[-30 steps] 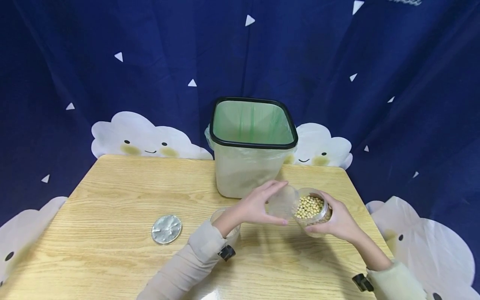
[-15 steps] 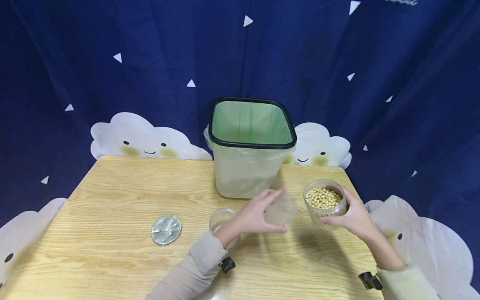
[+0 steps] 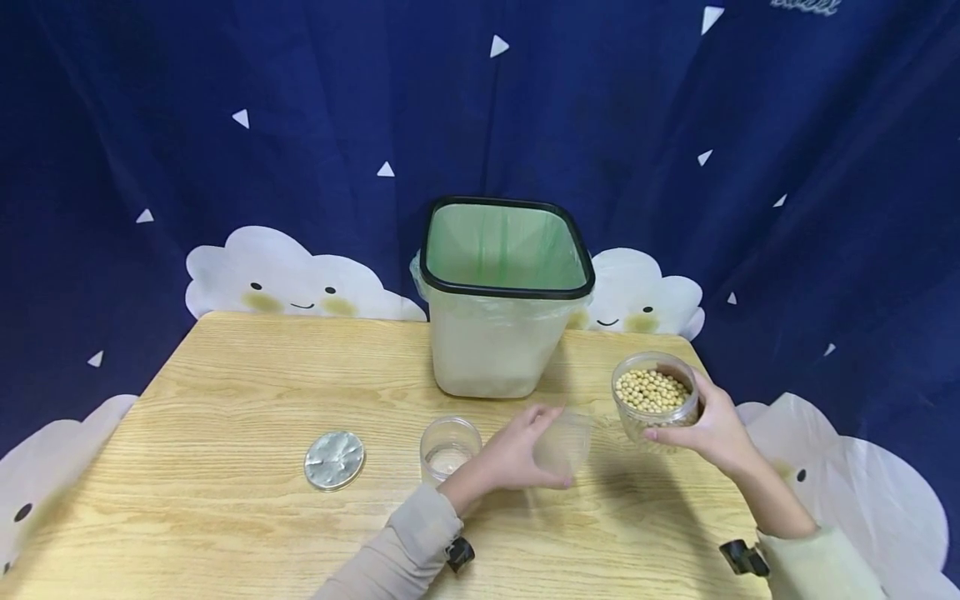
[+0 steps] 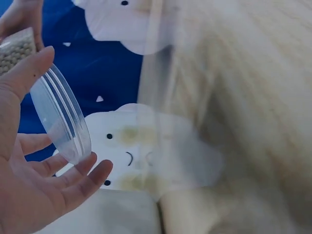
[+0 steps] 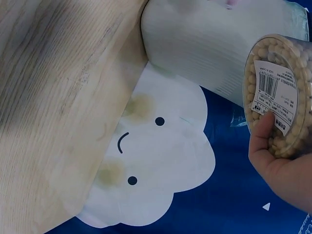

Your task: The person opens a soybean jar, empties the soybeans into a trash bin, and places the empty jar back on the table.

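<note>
My left hand (image 3: 521,454) pinches a translucent round lid (image 4: 61,114) by its edge between thumb and fingers, held on its side above the table. In the head view the lid is slightly blurred. Raised at the right, my right hand (image 3: 716,433) grips a clear plastic jar (image 3: 656,421) from its side. Pale yellow soybeans (image 3: 651,390) partly fill this uncapped jar. Its base, with a white barcode label (image 5: 275,92), faces the right wrist camera. Beside my left wrist a second clear jar (image 3: 450,437) stands upright on the table, partly covered by the forearm.
A white bin (image 3: 483,350) with a black rim and a green-tinted liner stands at the table's back. On the left of the wooden table (image 3: 247,392) lies a round silver foil seal (image 3: 333,460). A blue curtain (image 3: 315,108) with clouds hangs behind.
The right hand has moved the soybean jar rightward, away from the lid, and turned it more upright. My left hand has come slightly nearer and lower with the lid, uncovering more of the second jar.
</note>
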`<state>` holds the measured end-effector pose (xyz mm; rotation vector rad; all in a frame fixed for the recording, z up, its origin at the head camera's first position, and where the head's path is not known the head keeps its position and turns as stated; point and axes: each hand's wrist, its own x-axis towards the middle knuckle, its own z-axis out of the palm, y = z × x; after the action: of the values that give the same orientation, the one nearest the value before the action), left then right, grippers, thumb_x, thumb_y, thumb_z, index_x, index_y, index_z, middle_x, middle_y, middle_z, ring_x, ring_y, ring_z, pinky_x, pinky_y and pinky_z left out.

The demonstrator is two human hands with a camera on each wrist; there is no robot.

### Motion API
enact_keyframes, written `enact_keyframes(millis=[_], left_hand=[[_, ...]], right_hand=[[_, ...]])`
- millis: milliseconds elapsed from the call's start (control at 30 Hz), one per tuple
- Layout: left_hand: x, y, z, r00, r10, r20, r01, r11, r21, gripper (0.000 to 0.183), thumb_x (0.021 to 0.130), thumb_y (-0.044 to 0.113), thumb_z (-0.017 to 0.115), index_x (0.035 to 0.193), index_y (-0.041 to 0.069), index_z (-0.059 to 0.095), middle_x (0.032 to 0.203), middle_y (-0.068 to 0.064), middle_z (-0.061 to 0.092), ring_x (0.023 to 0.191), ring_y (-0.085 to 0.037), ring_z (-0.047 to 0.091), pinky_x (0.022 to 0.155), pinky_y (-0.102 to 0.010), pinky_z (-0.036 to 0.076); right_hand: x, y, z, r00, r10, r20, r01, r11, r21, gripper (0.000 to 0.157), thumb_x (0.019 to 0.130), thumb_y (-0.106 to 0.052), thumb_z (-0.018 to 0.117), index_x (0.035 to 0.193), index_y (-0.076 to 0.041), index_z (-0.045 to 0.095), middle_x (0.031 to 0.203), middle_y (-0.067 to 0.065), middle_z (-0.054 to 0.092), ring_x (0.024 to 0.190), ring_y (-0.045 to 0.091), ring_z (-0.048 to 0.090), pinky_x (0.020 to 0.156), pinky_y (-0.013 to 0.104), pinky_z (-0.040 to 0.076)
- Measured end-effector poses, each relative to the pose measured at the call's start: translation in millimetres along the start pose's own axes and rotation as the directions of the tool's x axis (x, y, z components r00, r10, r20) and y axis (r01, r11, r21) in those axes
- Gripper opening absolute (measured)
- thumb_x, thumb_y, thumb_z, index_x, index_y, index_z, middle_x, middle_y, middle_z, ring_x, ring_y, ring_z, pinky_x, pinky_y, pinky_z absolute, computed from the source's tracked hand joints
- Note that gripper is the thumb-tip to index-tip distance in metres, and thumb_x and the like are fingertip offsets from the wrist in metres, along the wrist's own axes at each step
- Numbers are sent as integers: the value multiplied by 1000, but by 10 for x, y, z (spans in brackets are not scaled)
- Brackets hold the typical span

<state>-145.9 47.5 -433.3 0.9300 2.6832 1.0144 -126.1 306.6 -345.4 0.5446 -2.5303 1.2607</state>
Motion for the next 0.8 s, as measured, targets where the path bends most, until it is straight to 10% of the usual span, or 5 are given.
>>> enact_keyframes(millis=[800], left_hand=[[-69,-328,229,995,-97,28,94,993,72,101,61,46,79,143,13,30,136,-12,39,115,-31,47,89,-45,43]], right_hand=[[-13,4,8,1000,-3,5,3,1000,-17,82,52,4,83,125,3,47,113,-9,53,99,-2,47,82,8,34]])
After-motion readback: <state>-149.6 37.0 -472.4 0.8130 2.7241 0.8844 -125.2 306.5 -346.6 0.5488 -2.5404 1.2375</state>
